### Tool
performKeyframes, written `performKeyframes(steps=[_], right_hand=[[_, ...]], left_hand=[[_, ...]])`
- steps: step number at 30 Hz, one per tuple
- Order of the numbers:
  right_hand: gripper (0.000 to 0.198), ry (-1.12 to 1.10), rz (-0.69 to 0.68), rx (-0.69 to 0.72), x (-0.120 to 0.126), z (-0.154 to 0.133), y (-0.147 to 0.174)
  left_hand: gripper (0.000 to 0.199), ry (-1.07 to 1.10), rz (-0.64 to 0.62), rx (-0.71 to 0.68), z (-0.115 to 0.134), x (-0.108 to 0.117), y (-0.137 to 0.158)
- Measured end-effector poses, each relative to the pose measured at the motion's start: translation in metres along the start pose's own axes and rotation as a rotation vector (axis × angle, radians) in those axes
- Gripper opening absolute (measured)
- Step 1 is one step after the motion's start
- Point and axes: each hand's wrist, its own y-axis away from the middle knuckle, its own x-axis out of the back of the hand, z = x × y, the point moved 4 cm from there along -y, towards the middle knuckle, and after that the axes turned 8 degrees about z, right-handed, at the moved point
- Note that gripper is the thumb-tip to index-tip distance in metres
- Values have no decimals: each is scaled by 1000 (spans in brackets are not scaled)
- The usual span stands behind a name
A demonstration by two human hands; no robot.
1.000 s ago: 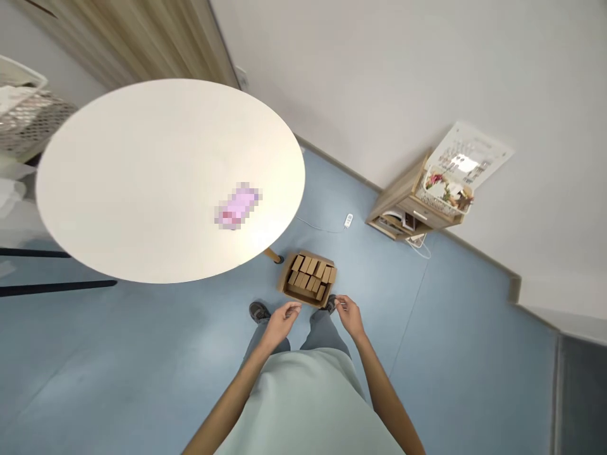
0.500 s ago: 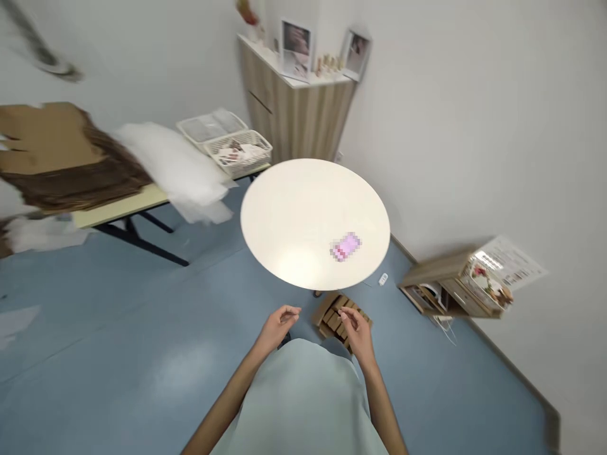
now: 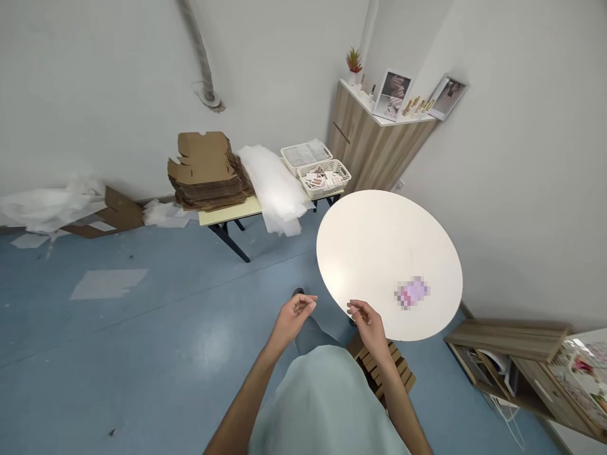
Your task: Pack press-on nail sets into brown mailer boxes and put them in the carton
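Observation:
My left hand (image 3: 293, 318) hangs in the air above the blue floor, its fingers loosely bent and nothing in it. Over the near edge of the round white table (image 3: 374, 234) is my right hand (image 3: 371, 325), also bare, with thumb and fingers curved apart. A pixelated pink and purple item (image 3: 412, 292) lies on the table to the right of that hand. Below my right forearm, a slatted brown wooden stool or crate (image 3: 401, 366) shows in part.
Flat cardboard boxes (image 3: 208, 170), white foam sheeting (image 3: 275, 183) and a white basket (image 3: 327, 180) of small cards sit on a low table at the back. A wooden cabinet (image 3: 365, 139) stands in the corner. A low wooden shelf unit (image 3: 512, 335) is at right.
My view has swung left, so the round table and corner cabinet now appear farther right. Cardboard and foam along the left wall have come into sight. Both hands keep nearly the same pose.

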Motion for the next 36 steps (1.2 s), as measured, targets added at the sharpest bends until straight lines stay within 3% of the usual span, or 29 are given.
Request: performKeyframes(steps=[5, 10, 17, 22, 28, 33, 36], right_hand=[[48, -46, -14, -20, -71, -14, -60], [52, -73, -5, -35, -137, -46, -118], [53, -56, 4, -35, -196, -93, -169], [49, -49, 76, -58, -218, -112, -197], [53, -57, 263, -138, -238, -137, -230], [52, -121, 440, -235, -250, -158, -238], [52, -166, 543, -288, -261, -162, -231]], left_hand=[[41, 36, 2, 4, 30, 46, -67], [41, 1, -36, -2, 62, 96, -137], [44, 4, -34, -9, 70, 144, -229], [46, -1, -159, 0, 79, 148, -303], [38, -42, -338, -70, 102, 139, -415], [19, -280, -371, -140, 115, 116, -514], [32, -506, -354, -221, 120, 92, -567]])
